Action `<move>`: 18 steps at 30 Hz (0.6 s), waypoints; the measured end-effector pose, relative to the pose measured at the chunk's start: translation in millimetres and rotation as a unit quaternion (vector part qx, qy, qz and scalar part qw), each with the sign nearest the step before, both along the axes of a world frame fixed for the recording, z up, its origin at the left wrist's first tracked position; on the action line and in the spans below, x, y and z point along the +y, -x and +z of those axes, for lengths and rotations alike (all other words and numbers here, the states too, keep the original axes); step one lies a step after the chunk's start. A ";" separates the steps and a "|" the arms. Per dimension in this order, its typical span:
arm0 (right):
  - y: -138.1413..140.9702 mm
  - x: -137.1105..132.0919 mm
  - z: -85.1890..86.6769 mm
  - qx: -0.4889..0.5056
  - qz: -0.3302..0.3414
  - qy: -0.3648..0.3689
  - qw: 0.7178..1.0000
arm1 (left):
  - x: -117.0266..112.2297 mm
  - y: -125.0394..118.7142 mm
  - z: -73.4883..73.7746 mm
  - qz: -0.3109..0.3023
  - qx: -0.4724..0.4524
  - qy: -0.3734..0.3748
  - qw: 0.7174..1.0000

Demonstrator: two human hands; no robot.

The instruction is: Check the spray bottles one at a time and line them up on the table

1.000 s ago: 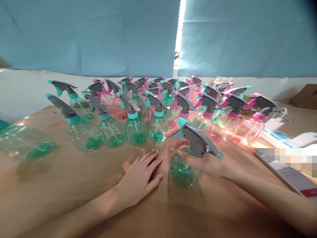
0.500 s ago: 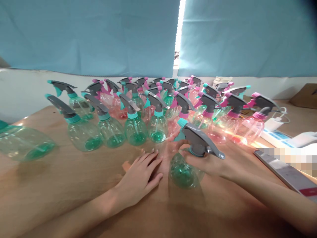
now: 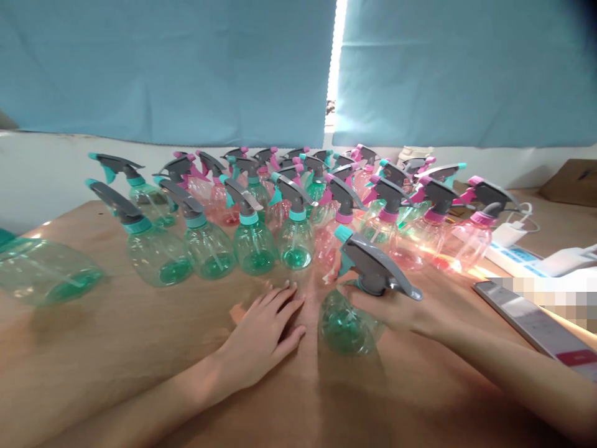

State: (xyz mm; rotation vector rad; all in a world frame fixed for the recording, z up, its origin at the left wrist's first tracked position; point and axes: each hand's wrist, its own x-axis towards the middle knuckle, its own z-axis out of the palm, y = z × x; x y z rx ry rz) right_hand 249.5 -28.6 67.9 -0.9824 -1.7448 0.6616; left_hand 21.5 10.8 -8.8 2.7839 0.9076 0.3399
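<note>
Two blue curtains (image 3: 163, 68) fill the view from ten to two o'clock, with a bright slit between them at twelve. Below them a wooden surface (image 3: 116, 354) takes up the whole lower half.

A crowd of spray bottles (image 3: 254, 246) stands upright on it in rows from ten o'clock round to two. The nearer ones on the left are green with teal collars, and the ones further right are pink with magenta collars. All have grey trigger heads. At nine o'clock a green-tinted bottle (image 3: 46, 274) lies on its side, well apart from the rows.

The green spray bottle (image 3: 347, 323) stands on the surface at five o'clock from the centre, just in front of the rows. Its teal nozzle points toward eleven o'clock.

The right hand (image 3: 392, 308) comes in from four o'clock, its fingers clamped round the neck of that bottle under the grey head. The left hand (image 3: 261, 339) lies flat, palm down, at the bottle's nine o'clock, just beside it. Its fingers are slightly apart and hold nothing.

At three o'clock lie a white power strip (image 3: 513, 255) and a flat grey bar (image 3: 522, 314). A cardboard box (image 3: 571, 180) sits at two.
</note>
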 end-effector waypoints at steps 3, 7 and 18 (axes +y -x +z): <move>-0.9 1.6 -0.8 -0.007 0.005 0.008 1.000 | 0.0 0.1 0.8 0.002 0.016 -0.004 1.000; -1.3 3.7 -5.2 -0.015 0.019 0.021 0.999 | 0.2 -0.2 1.1 0.001 0.019 -0.005 1.000; 6.1 1.1 -17.2 0.011 -0.073 0.008 0.997 | -0.8 -1.1 3.3 0.003 0.007 0.013 1.000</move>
